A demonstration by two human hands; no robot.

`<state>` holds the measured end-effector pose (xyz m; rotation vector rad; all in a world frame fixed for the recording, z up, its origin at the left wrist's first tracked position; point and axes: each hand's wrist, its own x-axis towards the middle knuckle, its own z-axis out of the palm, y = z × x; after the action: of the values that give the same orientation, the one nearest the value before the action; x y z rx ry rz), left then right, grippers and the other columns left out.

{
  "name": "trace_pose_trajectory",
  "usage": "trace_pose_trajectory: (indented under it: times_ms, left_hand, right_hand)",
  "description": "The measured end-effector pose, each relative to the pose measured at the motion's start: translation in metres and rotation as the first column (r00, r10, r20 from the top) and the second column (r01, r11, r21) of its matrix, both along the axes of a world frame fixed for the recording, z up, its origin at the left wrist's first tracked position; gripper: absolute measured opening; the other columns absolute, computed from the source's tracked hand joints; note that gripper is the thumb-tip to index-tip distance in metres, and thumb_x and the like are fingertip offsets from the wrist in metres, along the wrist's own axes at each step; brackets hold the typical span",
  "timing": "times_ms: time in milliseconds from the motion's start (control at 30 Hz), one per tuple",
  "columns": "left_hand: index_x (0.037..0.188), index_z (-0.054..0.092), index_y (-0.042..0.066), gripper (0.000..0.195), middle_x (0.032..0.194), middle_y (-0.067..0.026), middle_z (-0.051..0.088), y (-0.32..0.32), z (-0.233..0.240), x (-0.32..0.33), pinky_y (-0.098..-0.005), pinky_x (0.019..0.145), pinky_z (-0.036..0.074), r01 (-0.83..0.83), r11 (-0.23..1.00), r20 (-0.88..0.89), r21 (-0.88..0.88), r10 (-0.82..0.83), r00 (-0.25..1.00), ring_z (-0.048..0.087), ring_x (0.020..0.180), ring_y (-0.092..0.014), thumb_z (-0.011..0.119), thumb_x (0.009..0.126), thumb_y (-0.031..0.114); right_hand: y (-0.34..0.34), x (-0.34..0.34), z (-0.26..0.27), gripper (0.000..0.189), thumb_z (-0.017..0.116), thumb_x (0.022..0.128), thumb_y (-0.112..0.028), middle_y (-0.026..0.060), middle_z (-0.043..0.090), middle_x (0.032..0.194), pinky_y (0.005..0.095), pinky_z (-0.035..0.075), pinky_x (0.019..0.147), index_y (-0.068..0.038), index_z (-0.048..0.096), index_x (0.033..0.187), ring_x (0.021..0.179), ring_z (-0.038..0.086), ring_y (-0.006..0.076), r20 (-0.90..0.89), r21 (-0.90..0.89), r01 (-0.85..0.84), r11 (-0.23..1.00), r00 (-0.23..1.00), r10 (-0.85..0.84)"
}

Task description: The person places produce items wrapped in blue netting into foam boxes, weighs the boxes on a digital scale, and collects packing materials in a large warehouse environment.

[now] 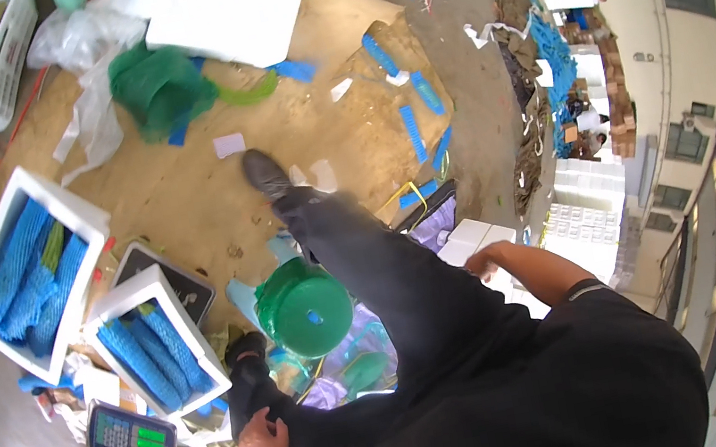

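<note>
My left hand [263, 441] is over the lower leg of my black trousers, fingers slightly apart, with nothing visible in it. My right hand [483, 262] is beside white foam boxes [466, 244]; its fingers are partly hidden, so contact is unclear. A white foam box [181, 359] with blue netted bundles [159, 359] rests on a dark scale platform [152, 278]. Left of it, a larger foam box [25, 189] holds similar bundles and something green. A scale display with keypad [130, 439] is near my left hand. A green plastic stool [312, 307] stands between my legs.
Brown sheeting [196, 202] covers the floor, with blue strips [414, 134] and a green mesh bundle [158, 90] on it. A white foam slab [227, 13] lies beyond. A white crate [6, 81] stands upper left. Purple bags [433, 221] lie near my leg. People are far off.
</note>
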<state>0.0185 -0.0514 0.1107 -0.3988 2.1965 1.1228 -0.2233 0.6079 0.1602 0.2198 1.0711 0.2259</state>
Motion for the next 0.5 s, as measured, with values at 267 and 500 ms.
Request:
trace_pose_trajectory:
  times_ms: [267, 500]
  left_hand:
    - [0.125, 0.068, 0.002, 0.048, 0.092, -0.0139, 0.070, 0.106, -0.047, -0.084, -0.0495, 0.086, 0.053, 0.182, 0.970, 0.232, -0.161, -0.142, 0.962, 0.068, 0.091, -0.036, 0.074, 0.084, 0.024]
    - [0.130, 0.065, 0.003, 0.037, 0.096, -0.0127, 0.074, 0.313, -0.144, -0.173, -0.0382, 0.076, 0.057, -0.289, 0.956, 0.535, 0.051, 0.218, 0.816, 0.072, 0.085, -0.024, 0.067, 0.097, 0.018]
  right_hand:
    - [0.095, -0.241, -0.162, 0.035, 0.063, 0.096, -0.033, 0.0182, 0.075, 0.102, 0.0436, 0.056, 0.084, -0.005, 0.067, 0.117, 0.096, 0.072, 0.0366, -0.968, -0.222, -0.021, 0.975, 0.126, -0.218]
    - [0.212, -0.371, -0.326, 0.057, 0.066, 0.092, -0.034, 0.0264, 0.063, 0.138, 0.0495, 0.050, 0.105, -0.004, 0.057, 0.139, 0.130, 0.060, 0.0403, -0.877, -0.143, -0.053, 0.988, 0.469, -0.102]
